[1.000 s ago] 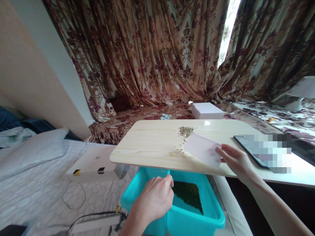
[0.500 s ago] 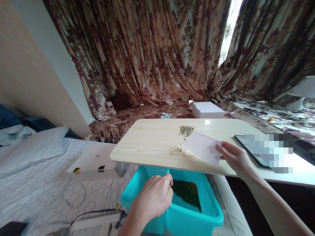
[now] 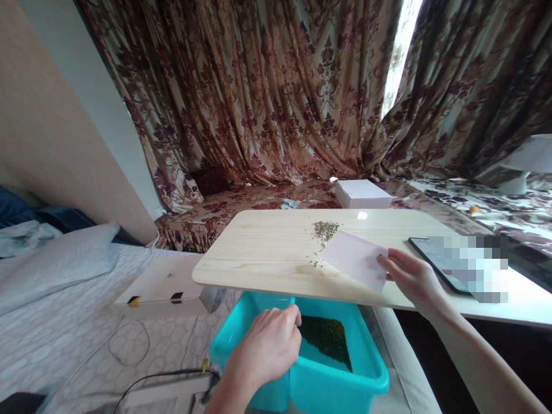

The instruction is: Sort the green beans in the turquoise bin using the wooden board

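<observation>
My right hand (image 3: 411, 280) pinches a white card (image 3: 356, 259) that stands tilted on a pale wooden board (image 3: 267, 253). A small heap of green grains (image 3: 326, 229) lies on the board just beyond the card's far edge, with a thin trail running toward the card. My left hand (image 3: 265, 345) grips the near rim of a turquoise plastic tub (image 3: 357, 374) held below the board's front edge. A dark green pile of the same grains (image 3: 325, 338) lies inside the tub.
A phone (image 3: 440, 261) lies on the board at the right. A white box (image 3: 363, 194) sits behind the board on patterned fabric, before heavy floral curtains. Another white box (image 3: 161, 282), a cable (image 3: 129, 345) and bedding are at the left.
The tub and my left hand have shifted slightly left and down in view. The card and my right hand stay almost still at the grains.
</observation>
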{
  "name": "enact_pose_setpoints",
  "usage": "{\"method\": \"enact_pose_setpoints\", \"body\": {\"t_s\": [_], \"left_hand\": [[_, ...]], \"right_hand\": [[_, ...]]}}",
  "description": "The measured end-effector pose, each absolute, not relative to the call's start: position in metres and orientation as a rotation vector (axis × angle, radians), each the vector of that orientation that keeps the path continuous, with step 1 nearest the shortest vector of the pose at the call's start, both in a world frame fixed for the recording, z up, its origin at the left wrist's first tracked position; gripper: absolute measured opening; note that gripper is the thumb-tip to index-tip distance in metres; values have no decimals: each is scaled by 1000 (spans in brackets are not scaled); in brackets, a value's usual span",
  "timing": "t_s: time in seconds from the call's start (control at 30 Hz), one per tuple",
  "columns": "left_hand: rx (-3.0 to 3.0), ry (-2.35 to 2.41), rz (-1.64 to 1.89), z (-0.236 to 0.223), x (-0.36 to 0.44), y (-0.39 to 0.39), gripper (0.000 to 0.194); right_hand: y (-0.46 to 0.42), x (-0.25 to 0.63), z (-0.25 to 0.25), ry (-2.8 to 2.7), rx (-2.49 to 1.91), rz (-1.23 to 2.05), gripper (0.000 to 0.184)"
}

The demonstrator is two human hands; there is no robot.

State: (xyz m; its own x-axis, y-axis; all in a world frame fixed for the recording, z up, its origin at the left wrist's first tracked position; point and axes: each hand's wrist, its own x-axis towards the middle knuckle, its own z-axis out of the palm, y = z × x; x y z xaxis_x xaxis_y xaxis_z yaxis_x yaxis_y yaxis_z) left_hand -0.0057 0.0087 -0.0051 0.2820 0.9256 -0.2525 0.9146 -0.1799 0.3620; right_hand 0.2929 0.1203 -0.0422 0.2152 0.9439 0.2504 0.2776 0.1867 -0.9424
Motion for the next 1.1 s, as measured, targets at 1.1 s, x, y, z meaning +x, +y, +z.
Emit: {"method": "enact_pose_setpoints", "body": {"t_s": [1.1], "left_hand": [[2116,1659,81,-10,-18,15,33]], "right_hand": [[149,246,-51,-1370,-1249,921,42]]}}
